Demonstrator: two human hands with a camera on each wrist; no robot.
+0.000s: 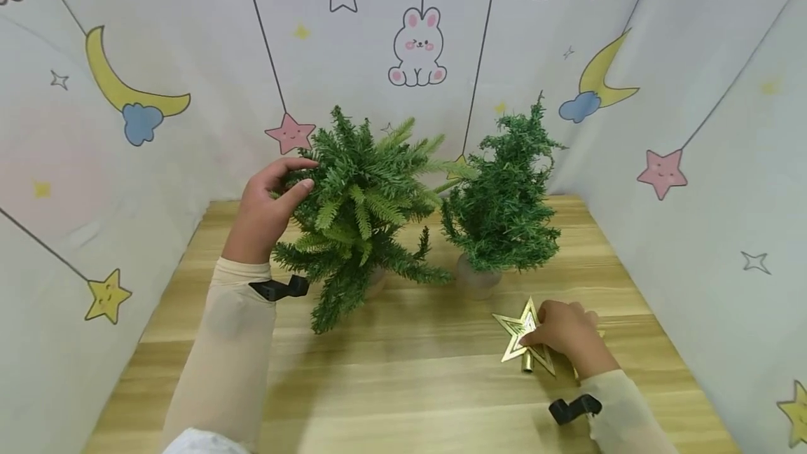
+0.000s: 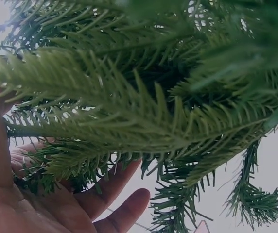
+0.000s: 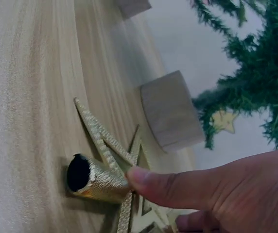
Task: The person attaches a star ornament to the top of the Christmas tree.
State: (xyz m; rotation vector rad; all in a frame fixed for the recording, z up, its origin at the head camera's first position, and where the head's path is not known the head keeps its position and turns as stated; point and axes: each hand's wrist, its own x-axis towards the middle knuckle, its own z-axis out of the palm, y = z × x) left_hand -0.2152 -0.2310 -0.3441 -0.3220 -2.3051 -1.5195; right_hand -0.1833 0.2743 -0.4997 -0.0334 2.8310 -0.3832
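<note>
Against the left side of a bushy artificial Christmas tree (image 1: pixel 368 205), my left hand (image 1: pixel 267 205) rests among the outer branches. In the left wrist view its fingers (image 2: pixel 124 208) are extended and spread beneath the green sprigs (image 2: pixel 129 116). My right hand (image 1: pixel 564 335) pinches a gold star tree topper (image 1: pixel 518 329) low over the table at the right. The right wrist view shows the thumb pressed on the star where its points meet a short hollow gold tube (image 3: pixel 97 179). The other fingers are mostly hidden behind the star.
A second, narrower artificial tree (image 1: pixel 507 195) stands to the right on a round wooden base (image 1: pixel 478 277). Both trees are on a wood-grain table (image 1: pixel 403 377). A cloth backdrop (image 1: pixel 208 26) with cartoon prints encloses the back and sides. Some gold (image 1: pixel 601 333) peeks out behind the right hand.
</note>
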